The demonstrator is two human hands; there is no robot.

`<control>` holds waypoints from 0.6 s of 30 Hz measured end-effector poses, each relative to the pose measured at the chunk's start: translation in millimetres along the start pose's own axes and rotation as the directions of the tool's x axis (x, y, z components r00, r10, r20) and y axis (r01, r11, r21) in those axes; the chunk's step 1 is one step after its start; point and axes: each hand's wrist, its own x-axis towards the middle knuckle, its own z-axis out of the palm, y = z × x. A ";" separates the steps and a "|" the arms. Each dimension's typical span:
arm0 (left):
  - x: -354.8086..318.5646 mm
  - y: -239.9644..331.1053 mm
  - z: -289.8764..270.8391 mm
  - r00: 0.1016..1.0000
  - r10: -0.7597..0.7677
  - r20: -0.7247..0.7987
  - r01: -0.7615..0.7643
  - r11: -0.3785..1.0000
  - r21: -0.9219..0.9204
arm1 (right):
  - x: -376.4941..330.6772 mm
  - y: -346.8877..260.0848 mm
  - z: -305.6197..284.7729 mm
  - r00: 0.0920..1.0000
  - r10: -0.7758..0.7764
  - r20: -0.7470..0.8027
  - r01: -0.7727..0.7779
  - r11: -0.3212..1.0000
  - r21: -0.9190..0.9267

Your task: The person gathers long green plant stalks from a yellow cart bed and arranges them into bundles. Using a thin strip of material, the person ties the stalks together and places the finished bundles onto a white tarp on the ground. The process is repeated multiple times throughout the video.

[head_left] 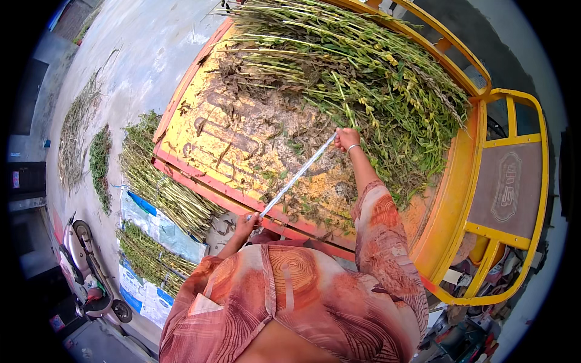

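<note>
Between my two hands a pale plastic strip (298,176) is stretched in a slanting line over the truck bed. My left hand (247,227) is closed on its lower end, close to my body at the bed's near edge. Farther out to the right, my right hand (347,139) grips the upper end in a closed fist, with a bracelet on the wrist. Just beyond that hand lies a big heap of cut green plant stalks (387,91), leafy toward the right and bare-stemmed toward the left.
The worn yellow bed (224,142) has dry leaf litter and a red rim. A yellow rail frame (540,181) rises at the right. Bundled stalks (154,175) lie on the ground at left, some on sheeting (154,221). A scooter (88,266) stands farther left.
</note>
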 end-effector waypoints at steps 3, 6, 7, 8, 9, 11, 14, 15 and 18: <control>29.5 -24.8 27.5 0.991 0.130 0.030 -0.133 0.946 0.295 | 67.3 -5.3 15.5 0.986 -0.151 0.068 0.165 0.882 -0.442; 51.2 -29.5 46.8 0.952 0.294 0.091 -0.298 0.811 0.503 | 109.6 3.6 38.8 0.965 -0.244 0.096 0.245 0.714 -0.656; 55.8 -30.1 51.6 0.933 0.342 0.114 -0.347 0.768 0.539 | 120.8 5.5 42.8 0.948 -0.305 0.086 0.274 0.651 -0.708; 58.2 -31.2 54.6 0.939 0.309 0.152 -0.338 0.741 0.580 | 128.4 11.0 45.2 0.927 -0.366 0.079 0.295 0.585 -0.756; 59.3 -32.8 57.0 0.943 0.272 0.192 -0.331 0.711 0.620 | 131.7 21.0 44.5 0.926 -0.375 0.036 0.284 0.632 -0.721; 60.9 -23.8 60.9 0.931 0.228 0.284 -0.362 0.672 0.646 | 143.7 20.4 40.9 0.924 -0.381 -0.034 0.256 0.683 -0.684; 58.1 -6.5 65.7 0.932 0.108 0.345 -0.296 0.776 0.557 | 159.7 24.2 24.9 0.951 -0.289 -0.109 0.170 0.786 -0.595; 58.3 -11.5 63.6 0.913 0.127 0.388 -0.342 0.755 0.560 | 163.9 27.9 18.1 0.963 -0.240 -0.126 0.132 0.819 -0.558; 35.4 -12.0 64.5 0.927 0.081 0.367 -0.257 0.849 0.462 | 138.8 15.5 17.8 0.995 -0.079 -0.061 0.049 0.921 -0.386</control>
